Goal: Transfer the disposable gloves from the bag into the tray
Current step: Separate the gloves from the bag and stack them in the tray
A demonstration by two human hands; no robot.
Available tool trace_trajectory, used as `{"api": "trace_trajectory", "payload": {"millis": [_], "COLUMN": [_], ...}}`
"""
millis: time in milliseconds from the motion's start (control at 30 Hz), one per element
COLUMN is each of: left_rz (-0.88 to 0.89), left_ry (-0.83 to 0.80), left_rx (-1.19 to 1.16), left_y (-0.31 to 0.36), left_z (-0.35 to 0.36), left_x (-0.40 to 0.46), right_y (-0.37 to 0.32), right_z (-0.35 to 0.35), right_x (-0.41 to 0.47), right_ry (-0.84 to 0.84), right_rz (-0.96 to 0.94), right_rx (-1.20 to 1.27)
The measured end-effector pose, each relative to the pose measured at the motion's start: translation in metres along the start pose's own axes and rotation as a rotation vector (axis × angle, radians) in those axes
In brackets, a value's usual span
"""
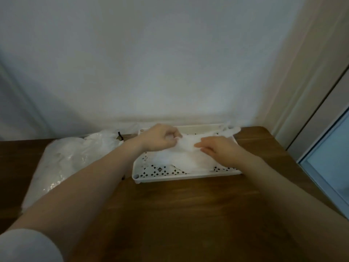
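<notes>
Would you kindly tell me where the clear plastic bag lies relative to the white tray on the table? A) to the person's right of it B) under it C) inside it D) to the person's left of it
D: the bag lies on the table to the left of the tray, over which both hands hold gloves.

No readable text, labels, brands or numbers anywhere.

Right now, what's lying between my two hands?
In the head view, thin white disposable gloves lie between the left hand and right hand, over the perforated tray.
</notes>
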State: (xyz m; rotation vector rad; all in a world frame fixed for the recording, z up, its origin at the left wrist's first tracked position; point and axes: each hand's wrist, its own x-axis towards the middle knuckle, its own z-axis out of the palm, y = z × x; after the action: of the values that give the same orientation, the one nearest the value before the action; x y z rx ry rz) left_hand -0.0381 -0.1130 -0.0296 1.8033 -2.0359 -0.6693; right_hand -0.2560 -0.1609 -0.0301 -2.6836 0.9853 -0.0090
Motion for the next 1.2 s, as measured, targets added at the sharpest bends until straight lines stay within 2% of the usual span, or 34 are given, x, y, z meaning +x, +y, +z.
{"api": "trace_trajectory", "payload": {"millis": [67, 167, 233, 367, 433, 600, 733, 833, 933, 1033, 1133, 1200], "left_rz": [-0.013, -0.001, -0.012, 0.002, -0.022, -0.132, -0.247, -0.254, -0.120, -0.026, 0.002, 0.021], "left_ry": [-0.068, -0.089, -0.133, -0.207, -0.193, -0.212, -0.204, -0.184, -0.007, 0.335, 0.582, 0.646], "left_rx": [0.110, 0.164, 0.243, 0.324, 0.360, 0.563, 0.655, 0.678, 0.536, 0.246, 0.073, -0.006], "left_y": [-0.009, -0.022, -0.028, -0.031, -0.032, -0.031, -0.030, -0.023, -0.010, -0.005, -0.011, -0.020], "left_z": [0.009, 0.014, 0.013, 0.015, 0.019, 0.034, 0.037, 0.030, 0.011, -0.012, -0.030, -0.038], "left_x": [-0.006, -0.012, -0.013, -0.014, -0.011, -0.003, 0.000, -0.005, -0.022, -0.046, -0.073, -0.088], "right_y": [-0.009, -0.017, -0.017, -0.009, -0.010, -0.009, 0.005, 0.002, -0.018, -0.064, -0.115, -0.143], "right_z": [0.013, 0.015, 0.015, 0.024, 0.031, 0.043, 0.042, 0.036, 0.025, 0.016, 0.019, 0.031], "right_x": [0.002, 0.001, 0.005, 0.024, 0.032, 0.038, 0.029, 0.024, 0.027, 0.038, 0.059, 0.076], "right_ry": [-0.109, -0.174, -0.192, -0.022, 0.043, -0.107, -0.151, -0.200, 0.001, 0.231, 0.180, 0.099], "right_rz": [0.035, 0.178, 0.298, 0.452, 0.504, 0.471, 0.553, 0.578, 0.463, 0.116, -0.137, -0.198], "right_rx": [0.102, 0.357, 0.418, 0.108, 0.000, -0.294, -0.297, -0.271, -0.235, -0.058, 0.127, 0.183]}}
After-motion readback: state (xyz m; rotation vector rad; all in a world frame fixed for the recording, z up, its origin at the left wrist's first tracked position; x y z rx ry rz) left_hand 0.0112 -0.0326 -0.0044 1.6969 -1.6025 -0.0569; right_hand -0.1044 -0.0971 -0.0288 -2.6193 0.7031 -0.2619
